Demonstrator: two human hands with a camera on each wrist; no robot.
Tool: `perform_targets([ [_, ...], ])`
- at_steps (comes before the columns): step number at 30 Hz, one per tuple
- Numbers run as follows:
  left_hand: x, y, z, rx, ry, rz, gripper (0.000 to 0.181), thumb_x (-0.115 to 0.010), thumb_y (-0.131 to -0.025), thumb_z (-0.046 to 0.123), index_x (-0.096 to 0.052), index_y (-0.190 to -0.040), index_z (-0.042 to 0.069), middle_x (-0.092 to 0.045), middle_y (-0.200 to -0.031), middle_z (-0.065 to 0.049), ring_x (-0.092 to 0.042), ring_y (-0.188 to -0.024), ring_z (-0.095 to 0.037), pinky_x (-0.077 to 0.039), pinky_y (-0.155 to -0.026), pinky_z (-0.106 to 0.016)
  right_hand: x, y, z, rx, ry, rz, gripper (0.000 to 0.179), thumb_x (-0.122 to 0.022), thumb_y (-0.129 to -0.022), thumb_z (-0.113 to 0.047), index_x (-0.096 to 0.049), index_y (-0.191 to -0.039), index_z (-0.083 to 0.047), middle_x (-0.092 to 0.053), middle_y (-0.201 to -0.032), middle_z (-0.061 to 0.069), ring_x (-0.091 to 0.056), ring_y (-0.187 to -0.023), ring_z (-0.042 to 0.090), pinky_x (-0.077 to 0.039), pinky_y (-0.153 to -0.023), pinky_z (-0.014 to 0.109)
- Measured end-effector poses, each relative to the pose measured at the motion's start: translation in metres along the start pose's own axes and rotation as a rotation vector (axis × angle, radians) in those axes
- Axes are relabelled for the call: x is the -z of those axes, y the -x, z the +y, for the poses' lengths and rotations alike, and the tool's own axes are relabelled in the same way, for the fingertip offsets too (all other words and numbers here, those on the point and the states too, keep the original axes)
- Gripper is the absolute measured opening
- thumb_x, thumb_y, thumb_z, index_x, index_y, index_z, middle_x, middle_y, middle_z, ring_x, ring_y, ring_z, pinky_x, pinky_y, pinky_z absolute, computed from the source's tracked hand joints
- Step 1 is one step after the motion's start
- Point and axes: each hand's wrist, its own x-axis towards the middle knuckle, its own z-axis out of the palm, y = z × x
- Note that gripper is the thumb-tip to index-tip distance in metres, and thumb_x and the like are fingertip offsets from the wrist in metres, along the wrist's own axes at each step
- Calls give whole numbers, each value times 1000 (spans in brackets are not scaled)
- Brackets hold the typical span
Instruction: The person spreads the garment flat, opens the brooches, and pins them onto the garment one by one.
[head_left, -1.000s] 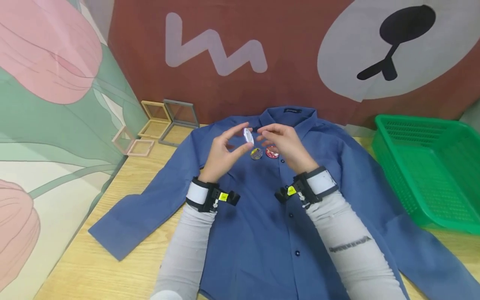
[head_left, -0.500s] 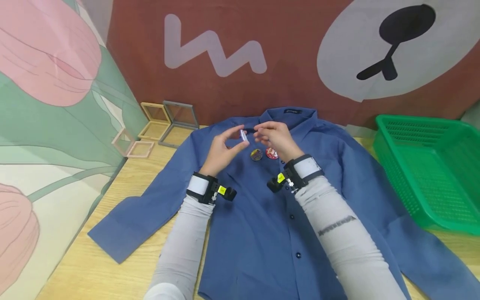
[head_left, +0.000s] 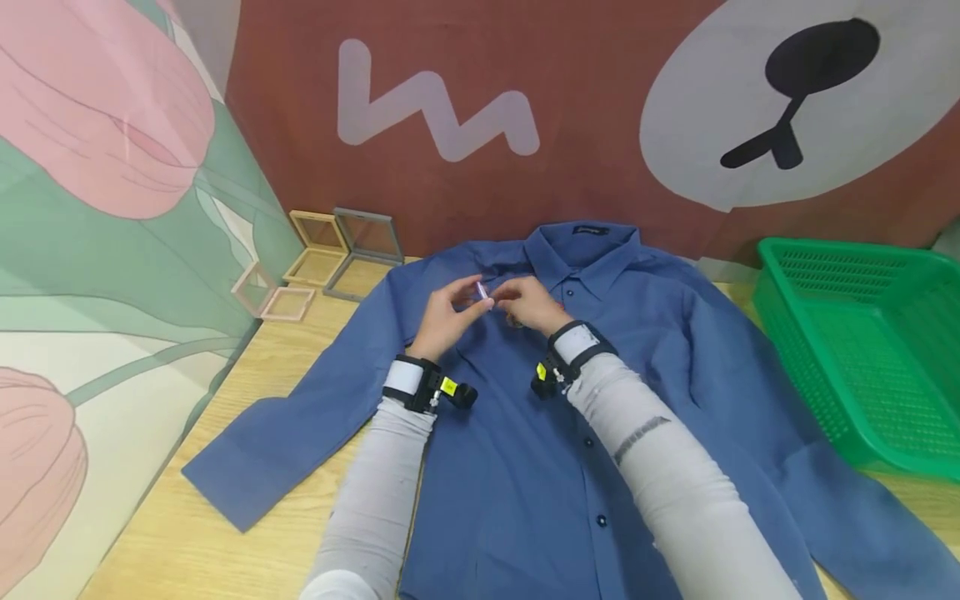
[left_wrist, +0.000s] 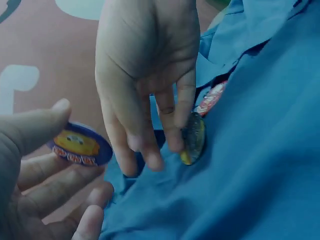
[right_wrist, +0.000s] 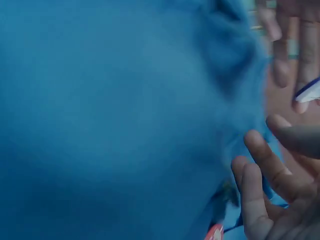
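My left hand (head_left: 444, 317) pinches a round purple button badge (left_wrist: 80, 145) by its edge, between thumb and fingers. A yellow picture is on the badge's front; in the head view it stands nearly edge-on. Close beside it is my right hand (head_left: 534, 304), with loosely bent fingers and nothing seen between them. Both hands are over the chest of a blue button-up shirt (head_left: 517, 467) spread on the table. A grey-and-yellow badge (left_wrist: 195, 140) and a red badge (left_wrist: 212, 98) are on the shirt, mostly hidden by my right hand in the head view.
A green plastic basket (head_left: 817, 392) stands on the right, beside the shirt's sleeve. At the back left are small hinged frames: a yellow frame (head_left: 318, 265), a grey frame (head_left: 367, 237) and a pink frame (head_left: 287, 304). Printed walls border the wooden table (head_left: 285, 500).
My right hand has moved left and down, closer to the badge, and now covers the badges on the shirt. The left hand has kept its pinch while the badge turned edge-on.
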Motion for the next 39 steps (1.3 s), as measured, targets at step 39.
perform_targets([
  [39,-7,0,-28,88,-268,-21,53,-71,-92,12,-54,-140,1,-63,-133,-20,-67,-110,-33,-53,-96,-41,-10,-21,12,183,424,-36,10,-69,-91,-4,-73,-83,-8,-70,-84,9,-61,-78,23,-50,-74,38],
])
